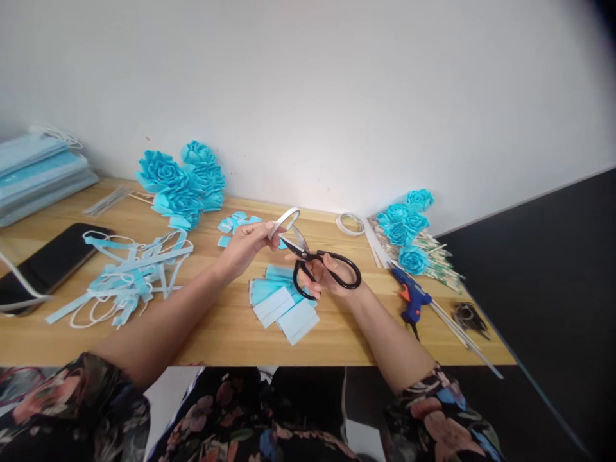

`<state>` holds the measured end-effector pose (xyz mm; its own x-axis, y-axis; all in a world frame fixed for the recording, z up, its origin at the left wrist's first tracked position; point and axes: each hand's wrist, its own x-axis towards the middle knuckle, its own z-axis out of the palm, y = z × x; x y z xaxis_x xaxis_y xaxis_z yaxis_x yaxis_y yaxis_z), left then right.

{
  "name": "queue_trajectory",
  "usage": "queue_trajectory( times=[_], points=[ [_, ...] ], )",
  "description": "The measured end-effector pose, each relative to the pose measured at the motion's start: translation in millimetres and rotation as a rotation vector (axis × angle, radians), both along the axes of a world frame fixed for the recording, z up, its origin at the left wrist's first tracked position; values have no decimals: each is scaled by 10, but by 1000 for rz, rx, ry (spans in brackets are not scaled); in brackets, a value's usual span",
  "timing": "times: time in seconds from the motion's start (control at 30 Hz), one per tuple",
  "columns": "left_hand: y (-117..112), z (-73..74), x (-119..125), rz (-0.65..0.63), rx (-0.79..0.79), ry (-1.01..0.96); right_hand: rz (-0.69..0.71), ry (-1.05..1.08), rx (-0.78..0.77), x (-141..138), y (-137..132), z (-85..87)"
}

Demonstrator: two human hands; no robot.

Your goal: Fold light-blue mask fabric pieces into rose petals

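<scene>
Looks like the tape-cutting step: left hand (248, 245) pinching a loop of white tape (284, 217) between the table's (206, 340) front and back edges, right hand (332, 276) gripping black scissors (306, 255) beside it, so next probably needs tape held taut for snipping.

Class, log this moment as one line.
left hand: holds white ring | right hand: holds scissors | table: blue pieces below hands

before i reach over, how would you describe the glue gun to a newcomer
On the wooden table, go right from the right hand holding scissors. There, in front of blue flowers, lies the glue gun. Its dark blue body and orange trigger set it apart from the pale sticks beside it.
</scene>
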<state>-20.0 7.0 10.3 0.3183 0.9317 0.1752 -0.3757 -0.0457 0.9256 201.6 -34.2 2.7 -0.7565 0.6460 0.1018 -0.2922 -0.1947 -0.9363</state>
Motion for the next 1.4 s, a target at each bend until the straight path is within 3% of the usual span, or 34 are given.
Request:
queue_trajectory(
  times=[0.2, 0.47, 1.4],
  points=[
    [-24, -49, 17, -35, 87, 106, -77, -16, 30, -46, 9, -61],
    [-86, -25, 35, -147, 266, 211, -71, -16, 81, -35, 13, -83],
    [-113, 17, 47, -121, 313, 234, -104, -34, 52, -56, 1, -84]
  ],
)
